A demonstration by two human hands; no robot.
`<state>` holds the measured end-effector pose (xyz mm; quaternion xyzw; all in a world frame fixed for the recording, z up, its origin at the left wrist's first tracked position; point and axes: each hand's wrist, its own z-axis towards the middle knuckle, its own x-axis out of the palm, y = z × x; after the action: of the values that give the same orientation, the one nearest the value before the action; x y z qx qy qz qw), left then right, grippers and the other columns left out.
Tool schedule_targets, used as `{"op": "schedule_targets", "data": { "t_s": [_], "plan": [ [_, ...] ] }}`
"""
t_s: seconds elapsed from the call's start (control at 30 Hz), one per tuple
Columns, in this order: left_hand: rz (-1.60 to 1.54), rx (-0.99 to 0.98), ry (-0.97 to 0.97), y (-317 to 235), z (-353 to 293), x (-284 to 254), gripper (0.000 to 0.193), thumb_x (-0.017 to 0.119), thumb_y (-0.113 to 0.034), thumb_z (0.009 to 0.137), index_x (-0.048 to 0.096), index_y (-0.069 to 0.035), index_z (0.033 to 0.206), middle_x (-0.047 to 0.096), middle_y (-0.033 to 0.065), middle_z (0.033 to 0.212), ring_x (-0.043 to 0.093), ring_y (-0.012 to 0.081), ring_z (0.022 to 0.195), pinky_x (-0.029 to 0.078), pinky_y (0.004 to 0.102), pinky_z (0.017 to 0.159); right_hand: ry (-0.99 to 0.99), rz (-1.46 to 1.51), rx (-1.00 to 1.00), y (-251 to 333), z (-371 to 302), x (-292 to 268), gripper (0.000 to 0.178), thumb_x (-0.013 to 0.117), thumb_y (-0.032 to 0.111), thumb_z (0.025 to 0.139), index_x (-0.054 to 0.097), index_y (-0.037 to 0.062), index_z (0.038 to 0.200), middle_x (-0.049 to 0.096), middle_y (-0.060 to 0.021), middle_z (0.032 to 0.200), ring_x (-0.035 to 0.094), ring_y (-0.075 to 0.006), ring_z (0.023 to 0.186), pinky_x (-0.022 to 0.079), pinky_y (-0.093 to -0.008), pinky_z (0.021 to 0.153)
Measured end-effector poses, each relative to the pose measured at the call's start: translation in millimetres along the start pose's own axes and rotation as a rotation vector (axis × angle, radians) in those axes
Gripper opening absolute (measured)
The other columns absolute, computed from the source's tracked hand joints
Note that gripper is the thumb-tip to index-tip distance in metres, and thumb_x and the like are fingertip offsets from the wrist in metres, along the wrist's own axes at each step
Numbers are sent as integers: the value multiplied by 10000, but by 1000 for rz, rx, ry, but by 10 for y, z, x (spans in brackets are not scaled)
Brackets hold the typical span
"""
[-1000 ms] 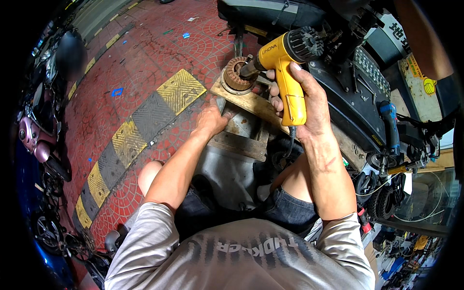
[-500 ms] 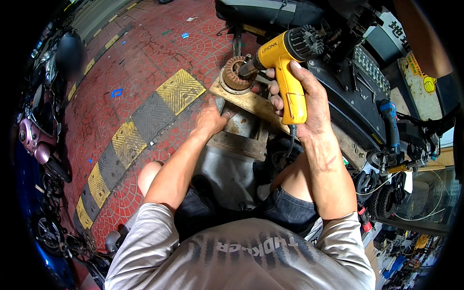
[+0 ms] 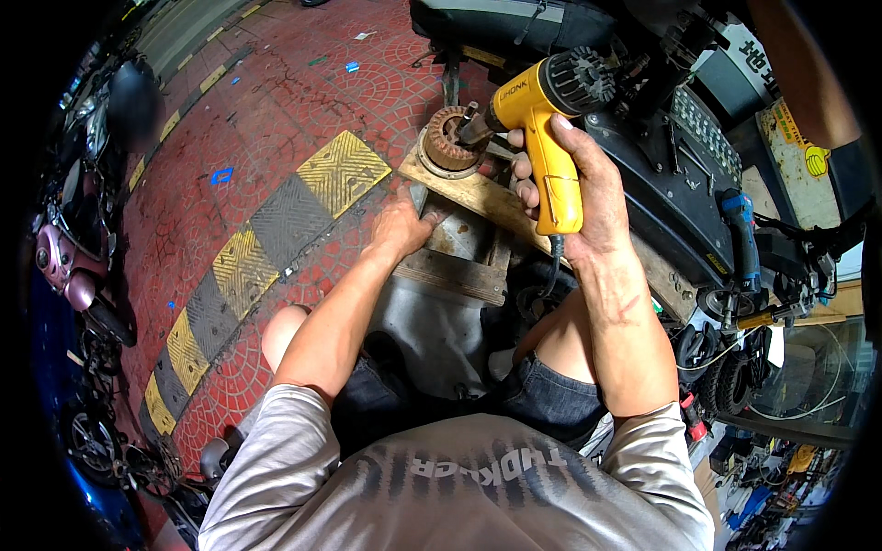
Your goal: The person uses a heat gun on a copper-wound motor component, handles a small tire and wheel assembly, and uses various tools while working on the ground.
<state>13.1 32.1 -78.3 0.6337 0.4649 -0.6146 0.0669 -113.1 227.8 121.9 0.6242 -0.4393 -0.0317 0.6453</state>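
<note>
My right hand (image 3: 588, 188) is wrapped round the handle of a yellow heat gun (image 3: 542, 124), held over the work stand. Its dark metal nozzle points down and left, at or just above a round brown motor stator (image 3: 446, 138) with a slotted rim; whether they touch I cannot tell. That stator sits upright on a pale ring at the far-left end of a wooden frame (image 3: 487, 204). Lower and nearer, my left hand (image 3: 401, 227) grips the frame's left side, thumb on the inner side and some fingers hidden. A dark cord (image 3: 557, 262) hangs from the heat gun's handle.
A black bench (image 3: 661, 197) with wrenches (image 3: 691, 151) lies to the right, and a blue cordless tool (image 3: 740, 239) stands beside it. A yellow-and-black ramp strip (image 3: 285, 220) crosses the red paving at left. Parked motorbikes (image 3: 78, 266) line the far left.
The heat gun's nozzle has shifted very slightly over the stator. My left hand stays in the same place on the frame.
</note>
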Motion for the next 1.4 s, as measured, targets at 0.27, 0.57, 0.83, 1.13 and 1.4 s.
{"op": "schedule_targets", "data": {
  "t_s": [0.27,0.57,0.83,1.13,1.4],
  "plan": [
    [3,0,-2,-6,-7,-11,824,757,-409,924,412,124,1449,692,390,1222,681,504,1193,524,525,1052,-5,31,-9,-6,19,-38,405,634,363,1070,663,-19,1199,704,-106,958,658,-163,696,564,-290,588],
    [6,-6,8,-24,-9,-23,867,760,-422,923,390,130,1481,685,390,1246,675,496,1212,521,516,1069,22,-67,-79,13,-9,-29,450,600,363,1079,613,-39,1281,711,-129,968,651,-145,645,577,-250,578],
    [27,0,13,-5,11,-6,833,761,-426,922,412,119,1446,682,379,1262,674,490,1216,521,515,1064,-32,-12,-93,0,-15,39,408,652,373,1060,682,-21,1160,709,-106,847,652,-162,633,548,-270,564],
    [25,-5,14,-10,15,3,820,760,-418,925,415,124,1434,682,383,1254,677,496,1204,526,522,1054,-28,10,-61,-35,-1,47,453,603,384,1075,635,-37,1241,719,-101,922,664,-135,619,568,-239,524],
    [16,5,-7,-13,7,6,852,760,-412,926,387,128,1469,688,394,1226,683,499,1190,528,524,1047,62,28,47,11,-15,-21,425,610,411,1070,679,-3,1139,689,-85,794,634,-162,579,533,-264,536]
  ]
}}
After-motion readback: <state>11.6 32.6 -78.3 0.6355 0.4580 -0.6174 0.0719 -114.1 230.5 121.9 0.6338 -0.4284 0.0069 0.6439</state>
